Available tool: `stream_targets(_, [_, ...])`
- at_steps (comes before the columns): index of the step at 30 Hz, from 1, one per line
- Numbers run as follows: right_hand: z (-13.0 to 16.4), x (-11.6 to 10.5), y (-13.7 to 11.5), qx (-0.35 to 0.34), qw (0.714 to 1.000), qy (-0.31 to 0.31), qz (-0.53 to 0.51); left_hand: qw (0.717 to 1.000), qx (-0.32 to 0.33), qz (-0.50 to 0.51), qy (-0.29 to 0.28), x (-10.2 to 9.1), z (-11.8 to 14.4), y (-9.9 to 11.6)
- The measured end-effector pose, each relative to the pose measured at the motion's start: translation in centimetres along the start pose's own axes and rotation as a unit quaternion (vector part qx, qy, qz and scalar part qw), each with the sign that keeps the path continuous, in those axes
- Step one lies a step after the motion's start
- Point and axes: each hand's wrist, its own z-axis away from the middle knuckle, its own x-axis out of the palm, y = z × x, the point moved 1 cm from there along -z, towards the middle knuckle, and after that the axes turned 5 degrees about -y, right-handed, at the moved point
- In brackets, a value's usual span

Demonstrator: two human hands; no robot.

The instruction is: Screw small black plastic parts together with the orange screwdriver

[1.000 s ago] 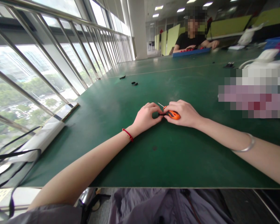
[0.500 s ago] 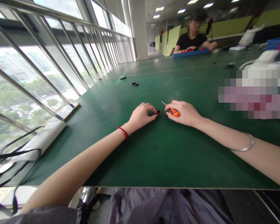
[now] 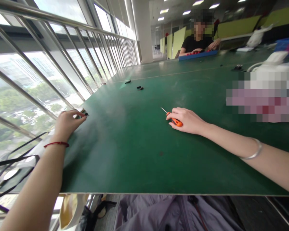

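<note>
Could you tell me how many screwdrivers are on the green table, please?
1: an orange-handled screwdriver under the right hand, mid-table. Others may be hidden in the blurred patch.

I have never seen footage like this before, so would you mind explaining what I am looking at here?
There is no machine: the picture comes from a camera worn on a person's head, looking forward and down at their own bare arms over a green table. The right hand rests on the table, closed around a small orange screwdriver whose thin metal tip points away to the left. The left hand, with a red string at the wrist, reaches to the table's left edge by the window railing; what its fingers pinch is too small to name. A few small black parts lie farther back. At the far end another person works over a blue tray.
</note>
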Motion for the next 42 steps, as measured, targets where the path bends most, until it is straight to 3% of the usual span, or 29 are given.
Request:
stream_targets(4, [0.1, -0.1, 0.0, 0.006, 1.000, -0.005, -0.006, 1.000, 0.013, -0.018, -0.020, -0.1, 0.8, -2.3])
stream_targets(11, [0.0, -0.1, -0.1, 0.008, 1.000, -0.014, -0.006, 0.993, 0.025, 0.013, -0.111, -0.1, 0.4, -2.6])
stream_targets(16, [0.0, -0.1, 0.0, 0.006, 1.000, -0.009, -0.005, 0.996, -0.003, 0.065, -0.059, -0.2, 0.6, -2.4])
stream_targets(23, [0.0, -0.1, 0.0, 0.006, 1.000, -0.012, 0.000, 0.974, -0.178, 0.128, -0.065, -0.9, 1.7, -0.4])
stream_targets(30, [-0.1, 0.0, 0.0, 0.003, 1.000, -0.013, 0.006, 0.976, -0.186, 0.101, -0.047, -0.9, 1.8, 0.3])
stream_targets(33, [-0.1, 0.0, 0.0, 0.002, 1.000, -0.016, 0.008, 0.984, -0.137, 0.111, -0.013, -0.2, 1.6, 1.1])
stream_targets(35, [-0.1, 0.0, 0.0, 0.003, 1.000, -0.012, 0.008, 0.987, -0.060, 0.147, -0.002, 0.5, 1.7, 2.9])
stream_targets(39, [-0.1, 0.1, -0.3, 0.023, 0.999, 0.026, -0.017, 0.973, 0.153, 0.172, 0.022, 2.3, 3.3, 9.7])
stream_targets(42, [-0.1, 0.0, -0.7, 0.036, 0.996, 0.053, -0.063, 0.939, 0.308, 0.151, -0.018, 3.6, 5.5, 15.9])
